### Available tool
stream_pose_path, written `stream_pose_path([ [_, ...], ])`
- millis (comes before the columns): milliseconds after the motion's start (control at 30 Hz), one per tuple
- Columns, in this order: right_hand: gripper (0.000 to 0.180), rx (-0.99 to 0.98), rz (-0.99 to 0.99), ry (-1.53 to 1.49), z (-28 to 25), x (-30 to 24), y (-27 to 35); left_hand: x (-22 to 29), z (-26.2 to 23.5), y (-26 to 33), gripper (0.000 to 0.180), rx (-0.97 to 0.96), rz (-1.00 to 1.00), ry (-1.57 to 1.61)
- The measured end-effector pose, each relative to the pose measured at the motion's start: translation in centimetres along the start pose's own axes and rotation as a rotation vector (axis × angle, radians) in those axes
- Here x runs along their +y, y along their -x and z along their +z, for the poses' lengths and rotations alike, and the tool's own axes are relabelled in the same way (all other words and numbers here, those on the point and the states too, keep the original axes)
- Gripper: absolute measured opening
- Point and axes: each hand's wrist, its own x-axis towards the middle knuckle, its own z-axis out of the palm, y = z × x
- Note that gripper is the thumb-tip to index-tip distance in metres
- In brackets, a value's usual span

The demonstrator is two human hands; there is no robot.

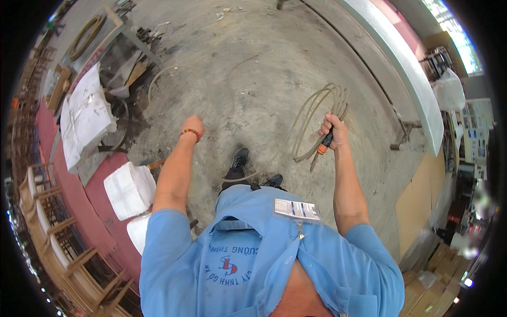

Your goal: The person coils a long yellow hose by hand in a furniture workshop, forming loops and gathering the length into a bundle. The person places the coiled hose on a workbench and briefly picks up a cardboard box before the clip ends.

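My right hand [335,132] is closed round a coil of thin beige hose [312,114]. In the same grip is a black and orange connector [326,141], whose exact kind I cannot make out. The loops hang above the floor on the far side of the hand. My left hand [193,126], with a beaded bracelet at the wrist, is closed in a fist. A faint, blurred strand of the hose runs to that fist from a curve on the floor; the fingertips are hidden. Another stretch of hose [244,178] crosses by my feet.
Concrete floor [253,79] spreads ahead. At left stand white-wrapped bundles [87,119], a metal frame with a coil [87,37] on top, and wooden chair frames [63,227]. A long pale metal-edged table [417,68] runs along the right. Cardboard boxes [433,274] sit lower right.
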Motion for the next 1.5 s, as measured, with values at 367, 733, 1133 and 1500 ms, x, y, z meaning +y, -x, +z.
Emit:
stream_pose_path([
  [367, 0.012, -0.002, 0.074, 0.099, -0.1, 1.6, 0.3, -26.0, -4.2, 0.7, 0.011, -0.452, -0.55, -0.188],
  [733, 0.016, 0.07, 0.159, -0.03, -0.8, 3.9, -0.6, -7.7, -10.4, 3.5, 0.023, 0.076, 0.099, 2.479],
  [1133, 0.012, 0.006, 0.215, -0.053, -0.8, 2.9, -0.1, 13.8, -4.3, 1.4, 0.014, 0.046, -0.144, 1.681],
  [1500, 0.023, -0.015, 0.265, 0.125, 1.2, 2.4, 0.8, 27.0, 2.2, 8.6, 0.04, -0.452, 0.158, 1.406],
])
